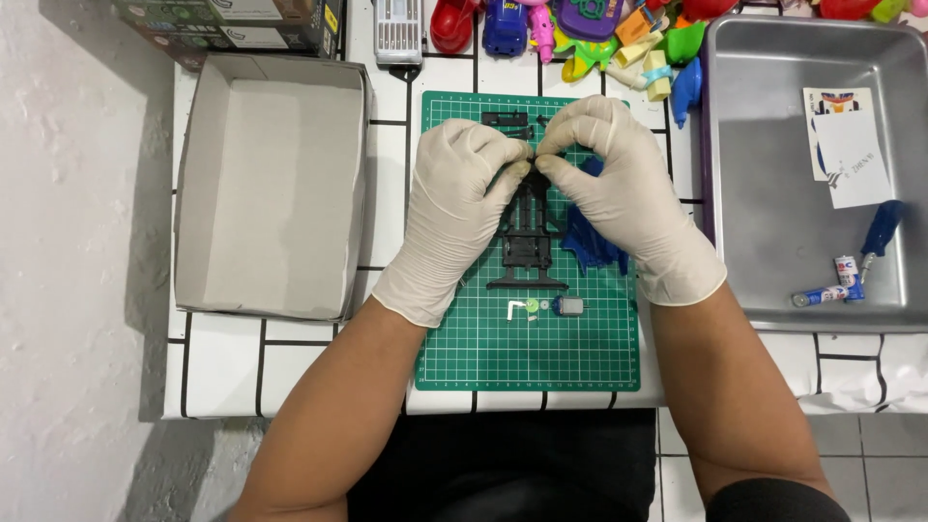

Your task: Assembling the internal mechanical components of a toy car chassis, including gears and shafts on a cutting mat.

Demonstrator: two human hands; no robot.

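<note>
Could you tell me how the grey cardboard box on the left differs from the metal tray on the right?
The cardboard box is matt grey card with straight folded walls; the metal tray is shiny steel with rounded corners. The cardboard box shows nothing inside, while the metal tray holds batteries, a paper card and a blue piece. Both are open-topped rectangles flanking the green cutting mat.

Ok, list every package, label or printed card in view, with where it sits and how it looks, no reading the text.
Open grey cardboard box: left of the green cutting mat, rectangular, nothing visible inside.
Stacked printed cartons: top left corner, dark with light panels, cut off by the frame.
White printed card: inside the metal tray at right, rectangular, with blue and red marks.
Two labelled batteries: tray's lower right, blue, white and red.
No screens in view.
</note>
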